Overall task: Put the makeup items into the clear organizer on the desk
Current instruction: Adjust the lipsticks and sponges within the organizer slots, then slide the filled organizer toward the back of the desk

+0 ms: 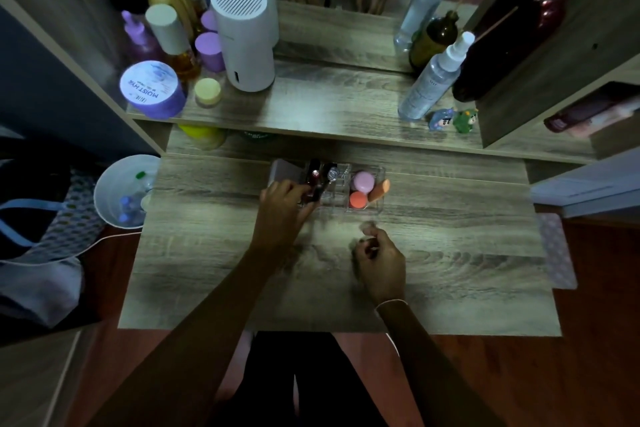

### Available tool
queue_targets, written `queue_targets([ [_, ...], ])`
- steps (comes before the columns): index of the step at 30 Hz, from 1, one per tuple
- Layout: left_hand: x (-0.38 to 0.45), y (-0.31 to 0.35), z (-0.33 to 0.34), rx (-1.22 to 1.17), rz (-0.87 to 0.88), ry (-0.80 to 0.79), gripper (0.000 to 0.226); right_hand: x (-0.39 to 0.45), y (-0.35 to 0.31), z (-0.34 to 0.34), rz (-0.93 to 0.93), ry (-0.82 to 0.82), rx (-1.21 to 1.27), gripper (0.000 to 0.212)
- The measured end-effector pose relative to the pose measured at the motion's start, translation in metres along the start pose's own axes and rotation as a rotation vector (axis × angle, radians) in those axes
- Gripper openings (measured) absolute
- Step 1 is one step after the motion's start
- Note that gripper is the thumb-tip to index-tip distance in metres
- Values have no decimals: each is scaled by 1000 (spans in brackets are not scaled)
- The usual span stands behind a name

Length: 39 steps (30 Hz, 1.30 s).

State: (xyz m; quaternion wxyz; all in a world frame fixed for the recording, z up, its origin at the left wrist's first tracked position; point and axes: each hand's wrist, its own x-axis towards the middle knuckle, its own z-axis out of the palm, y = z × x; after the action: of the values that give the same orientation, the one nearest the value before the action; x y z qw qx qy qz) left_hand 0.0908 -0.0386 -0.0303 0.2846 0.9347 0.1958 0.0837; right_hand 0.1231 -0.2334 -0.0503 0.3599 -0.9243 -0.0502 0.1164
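The clear organizer [379, 206] stands at the back middle of the wooden desk [467, 270]. Its right compartment holds a pink sponge [363, 181], an orange sponge [358, 200] and a peach-coloured one [379, 190]. Dark lipstick tubes [314, 173] and a clear-capped tube [332, 173] stand in its left slots. My left hand [282, 204] is at the organizer's left front, its fingers closed on a dark tube [317, 192] over a slot. My right hand [379, 258] hovers in front of the organizer, fingers curled; it is blurred, and I cannot tell whether it holds anything.
A shelf behind carries a white cylinder [244, 35], bottles, a purple jar [152, 88], a spray bottle [433, 76] and two small figurines [453, 120]. A mirror stands behind them. A white bin [123, 191] sits left of the desk, a bag beside it.
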Motion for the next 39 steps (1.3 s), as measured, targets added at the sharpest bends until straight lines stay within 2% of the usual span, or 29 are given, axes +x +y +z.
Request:
queue_targets([
  [4,-4,-2,2,-36,-6,-8,31,1,4,1,9,4,-6,24],
  [8,-19,-7,-4,-125,-29,139,20,5,9,-1,11,63,18,24],
  [10,-27,-12,-8,-194,-115,230,22,9,10,-5,1,63,52,34],
  [12,-27,-19,-12,-291,-243,272,36,16,8,-9,-4,48,100,54],
  [15,-16,-29,-12,-332,-353,94,61,31,2,-14,7,-58,144,80],
  [18,-8,-32,-9,-439,-351,-71,54,45,-3,-12,-6,-143,123,89],
  [21,-9,-30,-4,-482,-361,-94,48,47,-3,-7,15,-178,65,84],
  [25,-11,-30,1,-506,-371,-99,55,45,-1,-1,-14,-157,-23,78],
  [30,-11,-37,2,-470,-373,-126,67,47,1,1,5,-143,-5,78],
  [39,-10,-34,9,-465,-355,-159,74,49,8,-4,36,-107,4,77],
])
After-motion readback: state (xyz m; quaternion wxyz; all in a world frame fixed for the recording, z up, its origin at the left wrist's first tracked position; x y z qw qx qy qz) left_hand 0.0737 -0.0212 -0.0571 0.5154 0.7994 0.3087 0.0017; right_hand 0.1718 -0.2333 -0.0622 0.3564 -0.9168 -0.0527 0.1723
